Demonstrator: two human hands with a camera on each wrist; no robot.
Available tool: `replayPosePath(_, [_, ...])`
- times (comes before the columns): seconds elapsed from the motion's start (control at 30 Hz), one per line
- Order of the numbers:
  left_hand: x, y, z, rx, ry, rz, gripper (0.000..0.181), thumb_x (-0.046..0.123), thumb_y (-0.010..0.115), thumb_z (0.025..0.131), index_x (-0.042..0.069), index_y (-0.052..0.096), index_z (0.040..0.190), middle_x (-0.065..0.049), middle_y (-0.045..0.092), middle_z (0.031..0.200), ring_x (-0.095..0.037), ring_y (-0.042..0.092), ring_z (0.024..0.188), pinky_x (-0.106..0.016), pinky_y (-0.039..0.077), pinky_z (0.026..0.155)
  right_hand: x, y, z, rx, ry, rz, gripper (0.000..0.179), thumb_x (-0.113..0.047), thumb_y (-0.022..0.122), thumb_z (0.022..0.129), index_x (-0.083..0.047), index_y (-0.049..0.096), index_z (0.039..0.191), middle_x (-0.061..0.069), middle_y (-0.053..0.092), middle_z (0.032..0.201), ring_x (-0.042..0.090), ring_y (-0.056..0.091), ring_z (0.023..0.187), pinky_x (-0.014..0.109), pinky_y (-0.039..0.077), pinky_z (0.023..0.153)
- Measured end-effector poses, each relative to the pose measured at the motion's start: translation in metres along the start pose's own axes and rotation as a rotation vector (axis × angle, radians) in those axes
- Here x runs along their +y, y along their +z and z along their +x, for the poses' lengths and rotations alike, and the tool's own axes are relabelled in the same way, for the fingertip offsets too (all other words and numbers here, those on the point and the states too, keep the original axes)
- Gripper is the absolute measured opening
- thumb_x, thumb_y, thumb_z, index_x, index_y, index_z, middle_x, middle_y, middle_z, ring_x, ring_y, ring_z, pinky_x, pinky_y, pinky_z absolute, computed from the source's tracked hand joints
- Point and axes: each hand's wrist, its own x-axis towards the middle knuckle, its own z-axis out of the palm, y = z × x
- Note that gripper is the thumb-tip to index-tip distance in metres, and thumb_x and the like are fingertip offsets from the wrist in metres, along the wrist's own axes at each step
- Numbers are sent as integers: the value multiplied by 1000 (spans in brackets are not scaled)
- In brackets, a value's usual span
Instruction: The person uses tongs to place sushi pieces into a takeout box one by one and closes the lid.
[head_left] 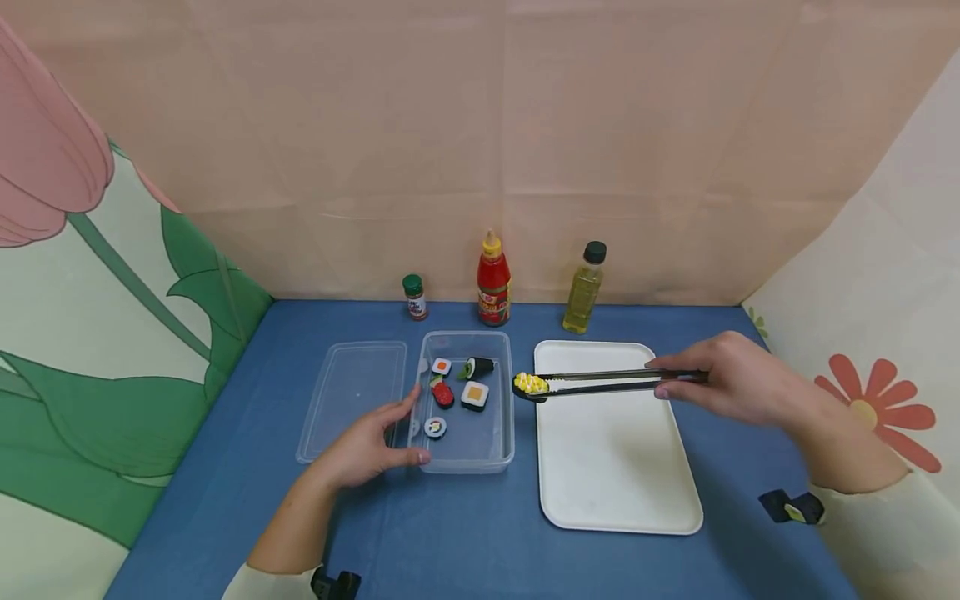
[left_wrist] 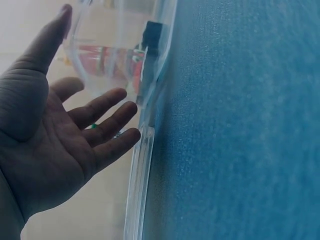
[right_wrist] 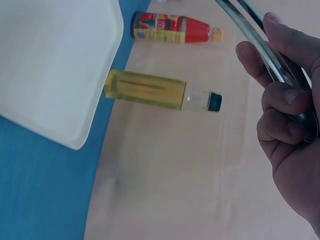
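Note:
My right hand (head_left: 723,379) grips a pair of tongs (head_left: 600,389) near their rear end. Between the tips is a sushi piece with a yellow kernel-like topping and a dark wrap (head_left: 531,383), held above the gap between the clear plastic container (head_left: 465,454) and the white tray (head_left: 615,475). Fingers spread, my left hand (head_left: 367,446) is at the container's left wall; in the left wrist view the palm (left_wrist: 55,145) faces it. Inside the container lie several sushi pieces, among them a red-topped one (head_left: 443,395), a white square one (head_left: 475,395) and a small round roll (head_left: 435,427).
A clear lid (head_left: 356,392) lies flat left of the container. Along the back stand a small green-capped jar (head_left: 415,297), a red sauce bottle (head_left: 493,287) and an oil bottle (head_left: 582,293). A blue cloth (head_left: 465,542) covers the table, with fabric walls around it.

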Motion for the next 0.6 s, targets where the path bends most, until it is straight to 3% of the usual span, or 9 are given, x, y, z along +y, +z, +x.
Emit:
replayPosePath(0.37, [0,1,2,1,-15,0,105,45,90,80,26,31,165,-20,41,160,-45,35,148,-70,30,114,-2,18,35,-56,-65,98,29,-18,84,89,-12,80,117,-19,68,81,-5,45,54,19,38,46])
replayPosePath(0.6, [0,1,1,3,-2,-7,105,44,90,80,26,31,165,-21,41,160,-46,35,149,-70,29,114,-4,28,51,-147,-10,132,30,-25,81,93,-11,79,120,-16,68,81,-1,48,54,22,42,48])
